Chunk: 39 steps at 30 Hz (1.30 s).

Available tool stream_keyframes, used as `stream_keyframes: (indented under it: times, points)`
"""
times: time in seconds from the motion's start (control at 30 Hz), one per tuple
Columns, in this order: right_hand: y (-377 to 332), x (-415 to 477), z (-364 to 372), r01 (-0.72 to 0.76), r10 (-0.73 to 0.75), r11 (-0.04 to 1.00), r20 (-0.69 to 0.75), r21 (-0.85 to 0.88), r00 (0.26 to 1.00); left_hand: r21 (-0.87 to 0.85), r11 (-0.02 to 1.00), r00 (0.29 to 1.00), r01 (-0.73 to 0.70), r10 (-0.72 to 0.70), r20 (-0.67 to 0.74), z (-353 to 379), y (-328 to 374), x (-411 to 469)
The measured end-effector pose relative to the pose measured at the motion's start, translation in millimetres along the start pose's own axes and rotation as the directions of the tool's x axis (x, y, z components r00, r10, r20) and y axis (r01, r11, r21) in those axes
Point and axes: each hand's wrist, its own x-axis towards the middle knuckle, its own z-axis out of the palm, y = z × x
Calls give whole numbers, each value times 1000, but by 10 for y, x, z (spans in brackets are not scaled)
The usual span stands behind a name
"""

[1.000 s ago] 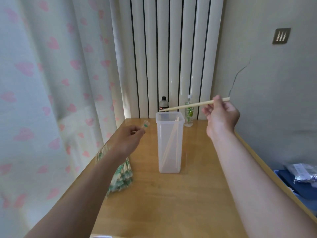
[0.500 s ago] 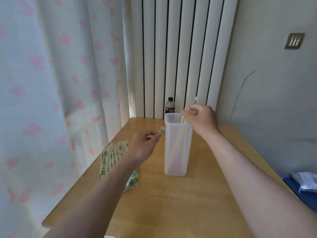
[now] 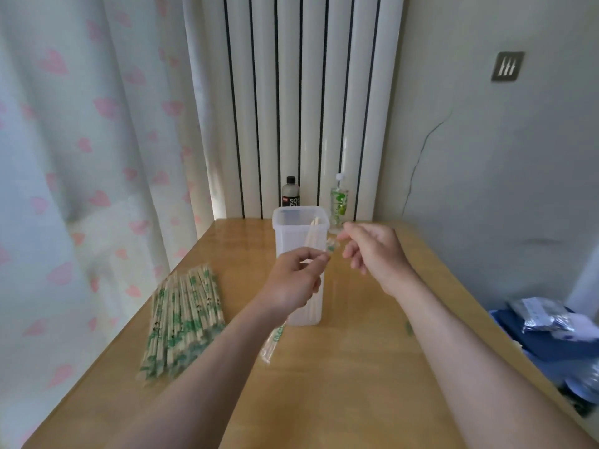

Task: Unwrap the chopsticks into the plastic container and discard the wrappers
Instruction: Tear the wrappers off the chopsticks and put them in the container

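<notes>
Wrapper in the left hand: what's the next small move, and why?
Probably close the right hand on the wrapper tip and pull it away for discarding: the wrapper looks empty, pinched by the left hand, the chopsticks stand in the plastic container, and the right hand sits beside the tip. No bin shows.

Soft daylight filtered through the curtain on the left and lit the room evenly but dimly. A pale sheen lay on the desk. Motion blur smeared the left hand, the right hand and the wrapper. The wide lens bowed the radiator and stretched the edges.
</notes>
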Motion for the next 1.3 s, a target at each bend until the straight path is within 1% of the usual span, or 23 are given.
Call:
stream_keyframes:
  times: [0.07, 0.13, 0.2, 0.3, 0.4, 0.47, 0.53, 0.6, 0.67, 0.73, 0.8, 0.9, 1.0, 1.07, 1.3]
  points:
    - [51, -62, -85, -29, 29, 1000, 103, 4, 994, -20, 1000, 999, -5, 5, 34, 200, -6, 35]
    - [76, -102, -194, -21, 24, 999, 116, -28, 993, -35, 999, 998, 0, 2, 62, 386, -15, 73]
    - [120, -112, -333, -35, 39, 998, 66, -47, 997, -45, 999, 996, 23, -19, 89, 554, -34, 111]
    - [258, -73, -585, -85, 81, 994, -53, -67, 995, -24, 996, 987, 85, -81, 140, 777, -98, 179]
    - [471, -12, -857, -163, 162, 987, -186, 8, 969, 27, 990, 979, 137, -140, 150, 960, -196, 254]
    - [614, -2, -1015, -211, 222, 975, -226, 71, 948, 49, 984, 975, 172, -178, 130, 1073, -269, 325]
    - [798, 2, -1142, -261, 274, 962, -258, 85, 926, 58, 975, 970, 215, -220, 100, 1189, -343, 433]
    - [1046, -9, -1250, -328, 308, 944, -332, -7, 892, 44, 959, 956, 281, -283, 76, 1299, -407, 565]
    - [1359, -71, -1328, -408, 324, 897, -376, -169, 868, 59, 943, 942, 326, -330, 60, 1407, -480, 696]
    - [1622, -196, -1349, -481, 365, 819, -365, -312, 857, 143, 941, 948, 306, -315, 41, 1516, -577, 821]
    - [1791, -287, -1352, -497, 368, 777, -361, -387, 857, 220, 936, 959, 274, -283, 14, 1630, -671, 930]
    - [1869, -290, -1340, -482, 343, 779, -372, -400, 863, 271, 926, 964, 262, -261, -39, 1762, -824, 1115]
    - [1890, -291, -1294, -470, 318, 707, -355, -529, 879, 342, 904, 966, 258, -244, -84, 1856, -940, 1262]
    - [1897, -316, -1268, -462, 313, 672, -343, -580, 886, 393, 883, 966, 257, -235, -103, 1907, -990, 1337]
    - [1928, -305, -1276, -477, 317, 703, -367, -528, 874, 463, 849, 967, 253, -216, -133, 2047, -1047, 1486]
